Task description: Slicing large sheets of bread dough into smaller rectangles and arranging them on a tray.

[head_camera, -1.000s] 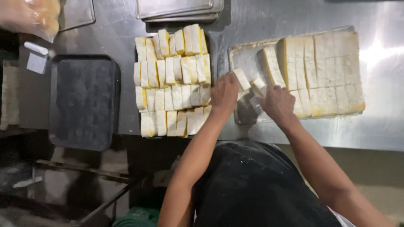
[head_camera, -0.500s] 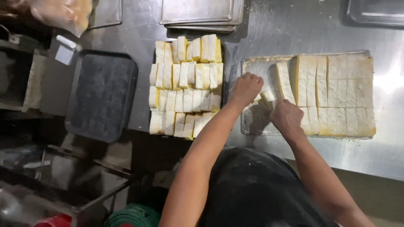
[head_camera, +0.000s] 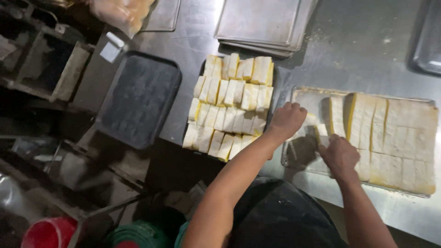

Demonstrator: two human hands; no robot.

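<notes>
Both arms are bare from the hands up, no sleeves showing, no watch, rings or gloves on the left hand [head_camera: 287,120] or the right hand [head_camera: 340,156]. Down at six o'clock there's a dark, near-black garment over the body, dusted with pale specks, and a sliver of green cloth peeks out at its seven o'clock edge.
</notes>
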